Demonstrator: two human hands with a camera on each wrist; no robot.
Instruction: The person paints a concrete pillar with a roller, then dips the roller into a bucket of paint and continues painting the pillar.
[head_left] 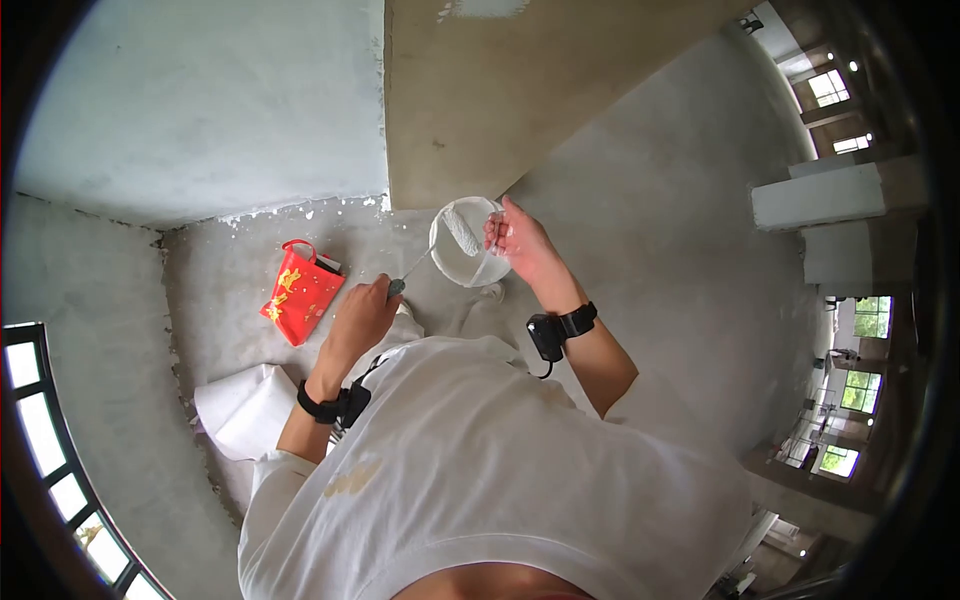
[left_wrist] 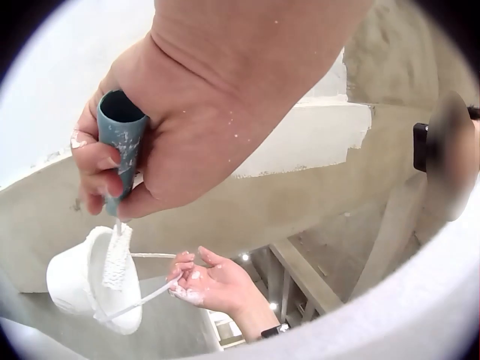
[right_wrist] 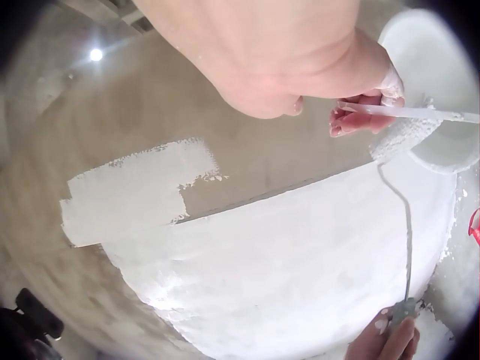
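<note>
My left hand grips the grey-green handle of a paint roller. White paint coats the roller's sleeve, which sits at the mouth of a white bucket; in the left wrist view the bucket looks tilted. The fingers of my right hand are curled round the bucket's white bail handle, holding it beside the roller sleeve. White paint marks both hands. Whether the sleeve touches the bucket's inner wall, I cannot tell.
A red bag stands on the grey floor to the left, with a white sheet or sack nearer the body. Ahead are a pale painted surface and a bare brownish one. Windows line the left edge.
</note>
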